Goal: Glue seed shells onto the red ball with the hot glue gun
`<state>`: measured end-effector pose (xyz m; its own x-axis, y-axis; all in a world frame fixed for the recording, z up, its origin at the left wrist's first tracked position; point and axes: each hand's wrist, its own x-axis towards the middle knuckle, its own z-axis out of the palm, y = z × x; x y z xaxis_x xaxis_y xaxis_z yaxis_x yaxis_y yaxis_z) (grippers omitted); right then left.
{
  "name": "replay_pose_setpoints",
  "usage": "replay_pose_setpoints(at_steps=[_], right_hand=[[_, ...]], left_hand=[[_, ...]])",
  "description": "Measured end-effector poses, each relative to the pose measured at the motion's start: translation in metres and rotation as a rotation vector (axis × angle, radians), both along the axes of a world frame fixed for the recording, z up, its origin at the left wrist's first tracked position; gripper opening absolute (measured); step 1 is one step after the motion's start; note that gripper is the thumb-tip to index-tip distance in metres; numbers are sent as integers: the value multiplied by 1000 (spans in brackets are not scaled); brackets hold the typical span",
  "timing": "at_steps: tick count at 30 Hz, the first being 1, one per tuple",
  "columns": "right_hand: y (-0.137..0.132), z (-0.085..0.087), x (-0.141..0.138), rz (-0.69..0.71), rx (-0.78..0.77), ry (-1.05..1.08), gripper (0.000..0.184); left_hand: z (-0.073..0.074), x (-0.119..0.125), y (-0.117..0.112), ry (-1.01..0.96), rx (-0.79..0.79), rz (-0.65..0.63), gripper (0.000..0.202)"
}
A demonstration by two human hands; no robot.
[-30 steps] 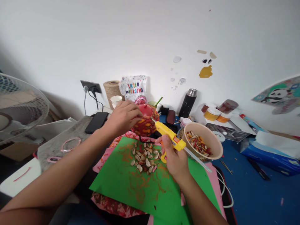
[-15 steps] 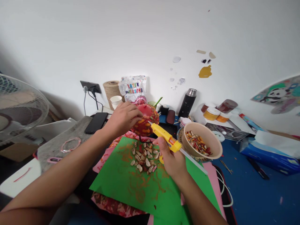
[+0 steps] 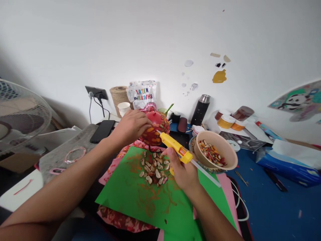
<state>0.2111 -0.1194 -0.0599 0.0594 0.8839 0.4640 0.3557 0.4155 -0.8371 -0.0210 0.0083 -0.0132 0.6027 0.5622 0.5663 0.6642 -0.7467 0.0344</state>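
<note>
My left hand point(image 3: 130, 127) grips a round red object point(image 3: 155, 129) studded with orange and red shell pieces, held above the green sheet point(image 3: 150, 197). My right hand point(image 3: 183, 172) is closed round a yellow glue gun point(image 3: 175, 147) with a clear glue stick out of its back. The gun's nozzle touches the red object's right side. A pile of pale shell pieces point(image 3: 155, 167) lies on the green sheet just below both hands.
A beige bowl point(image 3: 225, 164) of coloured shell pieces sits right of the gun. Behind stand a black flask point(image 3: 200, 110), a twine roll point(image 3: 119, 97), a balloon packet point(image 3: 141, 93), a paper cup point(image 3: 124, 107) and paint jars point(image 3: 227, 121). A phone point(image 3: 103, 131) and fan point(image 3: 20, 113) are at left, a tissue box point(image 3: 291, 160) at right.
My right hand and the glue gun have shifted slightly left and up, bringing the nozzle closer onto the red object. My left hand keeps its hold.
</note>
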Motion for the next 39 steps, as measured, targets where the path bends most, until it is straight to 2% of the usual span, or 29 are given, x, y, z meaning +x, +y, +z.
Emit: replay_pose_setpoints(at_steps=[7, 14, 22, 29, 34, 39], right_hand=[[-2, 5, -1, 11, 17, 12, 42], [-1, 3, -1, 11, 6, 14, 44], [-2, 1, -1, -8, 23, -13, 45], [-1, 4, -2, -6, 20, 17, 45], [-1, 3, -1, 1, 32, 20, 44], [-1, 0, -1, 1, -26, 137, 54]], left_hand=[[-2, 2, 0, -25, 54, 14, 24], [0, 2, -1, -50, 10, 42, 19], [0, 1, 1, -51, -12, 18, 25], [5, 0, -3, -148, 48, 60, 29], [4, 0, -1, -93, 19, 39, 30], [8, 0, -7, -229, 87, 75, 24]])
